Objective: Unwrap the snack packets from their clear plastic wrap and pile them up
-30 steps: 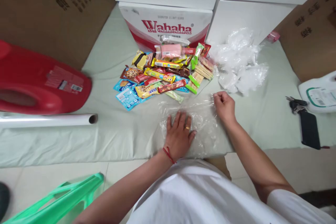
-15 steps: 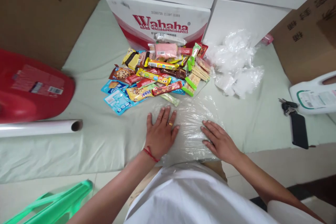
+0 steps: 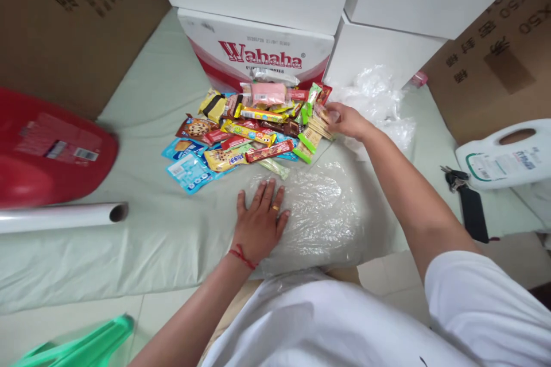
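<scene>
My left hand [image 3: 258,221] lies flat with its fingers spread. It presses on the left part of a thin clear plastic sheet [image 3: 318,212] laid on the green cloth. At the right edge of the snack pile [image 3: 241,135], my right hand [image 3: 346,120] has its fingers closed on a clear-wrapped snack [image 3: 322,112], which still touches the pile. Just below those fingers are wafer biscuits [image 3: 318,126] in clear wrap with a green end. Yellow, red and blue packets make up much of the pile, and a pink packet [image 3: 269,93] rests on top.
Crumpled clear plastic [image 3: 374,97] sits right of the pile, partly behind my right arm. A Wahaha box [image 3: 258,49] stands behind. Left are a red container [image 3: 55,149] and a white roll [image 3: 60,217]. Right are a white jug [image 3: 503,155], keys [image 3: 454,178] and a black case [image 3: 473,212].
My right hand has left the plastic sheet, reached up to the pile's right edge and closed on a wrapped snack. My left hand stays flat on the sheet. The view has shifted slightly.
</scene>
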### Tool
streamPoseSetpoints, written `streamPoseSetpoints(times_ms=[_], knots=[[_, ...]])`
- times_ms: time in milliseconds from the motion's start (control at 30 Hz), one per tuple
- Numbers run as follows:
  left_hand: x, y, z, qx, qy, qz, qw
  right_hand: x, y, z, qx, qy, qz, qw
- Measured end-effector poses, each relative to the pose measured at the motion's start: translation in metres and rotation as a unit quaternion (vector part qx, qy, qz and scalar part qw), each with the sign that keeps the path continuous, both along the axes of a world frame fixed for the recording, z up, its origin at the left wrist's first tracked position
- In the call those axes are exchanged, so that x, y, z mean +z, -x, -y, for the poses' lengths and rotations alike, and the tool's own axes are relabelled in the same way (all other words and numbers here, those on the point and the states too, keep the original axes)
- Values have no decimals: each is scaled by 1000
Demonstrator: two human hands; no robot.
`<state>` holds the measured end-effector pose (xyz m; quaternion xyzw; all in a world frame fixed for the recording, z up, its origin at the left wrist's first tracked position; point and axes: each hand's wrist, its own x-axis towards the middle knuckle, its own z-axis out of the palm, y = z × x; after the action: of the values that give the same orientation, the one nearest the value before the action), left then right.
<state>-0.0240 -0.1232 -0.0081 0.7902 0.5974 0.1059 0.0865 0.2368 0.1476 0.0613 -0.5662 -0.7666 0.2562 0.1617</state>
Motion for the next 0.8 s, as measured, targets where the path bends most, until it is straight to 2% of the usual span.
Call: streamPoseSetpoints(times_ms=[100, 233, 300, 433, 500, 567, 667, 733, 800], knots=[[0, 1, 0, 0, -4, 4, 1000, 3, 3, -20, 26, 71, -3, 997], [1, 1, 0, 1, -6, 17, 1000, 5, -4, -21, 44, 74, 9, 996], [1, 2, 0, 3, -4, 23, 1000, 3, -11, -20, 43, 47, 20, 998], [2, 2, -1, 2, -2, 31, 1000, -3, -21, -19, -65, -77, 12, 995], [1, 2, -1, 2, -4, 35, 999, -4, -20, -16, -79, -110, -10, 991], [1, 2, -1, 1, -5, 34, 999, -4, -16, -13, -24, -89, -27, 995], [1, 2, -1, -3, -6, 29, 1000, -4, -8, -11, 81, -22, -2, 996], [2, 2, -1, -1, -7, 27, 1000, -6, -5, -11, 104, 10, 20, 994], [2, 3, 0, 1, -6, 28, 1000, -8, -2, -12, 91, 31, 23, 995]])
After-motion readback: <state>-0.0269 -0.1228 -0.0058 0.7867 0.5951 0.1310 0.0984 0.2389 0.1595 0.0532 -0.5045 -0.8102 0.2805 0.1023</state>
